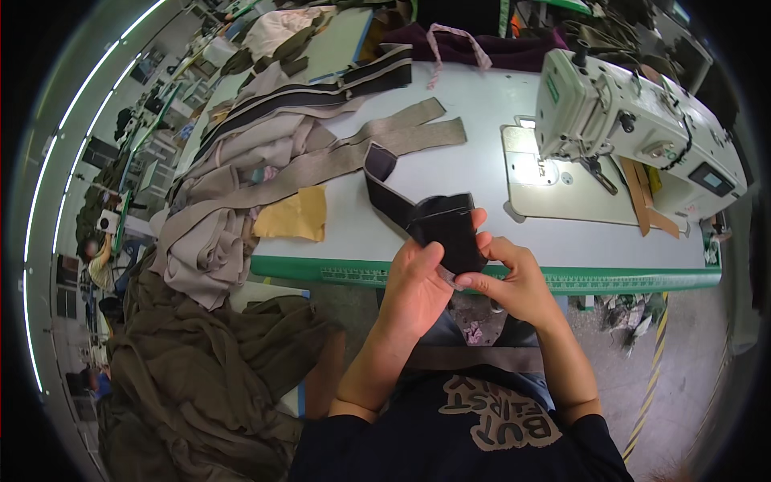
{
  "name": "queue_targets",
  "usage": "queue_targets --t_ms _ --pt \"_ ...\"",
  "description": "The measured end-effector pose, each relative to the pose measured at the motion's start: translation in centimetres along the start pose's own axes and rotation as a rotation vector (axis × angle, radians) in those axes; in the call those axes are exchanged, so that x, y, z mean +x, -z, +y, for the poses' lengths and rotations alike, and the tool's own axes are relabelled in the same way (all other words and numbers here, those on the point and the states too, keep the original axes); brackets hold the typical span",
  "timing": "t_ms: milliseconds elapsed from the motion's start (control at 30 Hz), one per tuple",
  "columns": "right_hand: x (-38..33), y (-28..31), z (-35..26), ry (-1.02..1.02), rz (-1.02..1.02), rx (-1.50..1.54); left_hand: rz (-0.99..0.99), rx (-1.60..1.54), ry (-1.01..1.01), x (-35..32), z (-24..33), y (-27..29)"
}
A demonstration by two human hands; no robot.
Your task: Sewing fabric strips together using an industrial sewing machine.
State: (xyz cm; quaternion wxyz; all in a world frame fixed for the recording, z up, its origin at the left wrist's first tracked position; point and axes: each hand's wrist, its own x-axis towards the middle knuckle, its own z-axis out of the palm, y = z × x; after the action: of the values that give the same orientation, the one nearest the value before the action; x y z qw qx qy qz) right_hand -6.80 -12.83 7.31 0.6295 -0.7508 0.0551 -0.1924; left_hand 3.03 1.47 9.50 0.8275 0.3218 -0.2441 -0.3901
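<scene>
A dark fabric strip [446,234] is held up between both hands above the table's front edge, its near part folded or doubled into a wide flap. Its far end curls away to the left and rests on the white tabletop. My left hand [419,281] grips the strip from the left, thumb pressed on its face. On the other side, my right hand [514,277] pinches the strip's lower right edge between thumb and fingers. Some fingertips lie hidden behind the cloth.
A white sewing machine [634,120] stands on the right of the table [474,92]. Taupe fabric bands [385,136] and a yellow cloth piece [293,215] lie left of the hands. Brown-green cloth [201,377] is heaped at lower left. A green measuring edge [610,279] runs along the table front.
</scene>
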Motion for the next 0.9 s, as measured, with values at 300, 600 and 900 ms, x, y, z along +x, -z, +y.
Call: queue_targets --t_ms 300,600,900 --pt "2.5 0.2 -2.1 -0.146 -0.326 -0.133 -0.004 -0.277 -0.471 2.1 16.9 3.7" --pt "13.0 -0.3 1.8 0.165 -0.269 -0.498 0.009 0.165 -0.863 -6.6 43.6 2.6" --pt "25.0 -5.1 9.4 0.224 0.041 -0.84 0.461 0.611 -1.069 -7.6 34.3 6.0"
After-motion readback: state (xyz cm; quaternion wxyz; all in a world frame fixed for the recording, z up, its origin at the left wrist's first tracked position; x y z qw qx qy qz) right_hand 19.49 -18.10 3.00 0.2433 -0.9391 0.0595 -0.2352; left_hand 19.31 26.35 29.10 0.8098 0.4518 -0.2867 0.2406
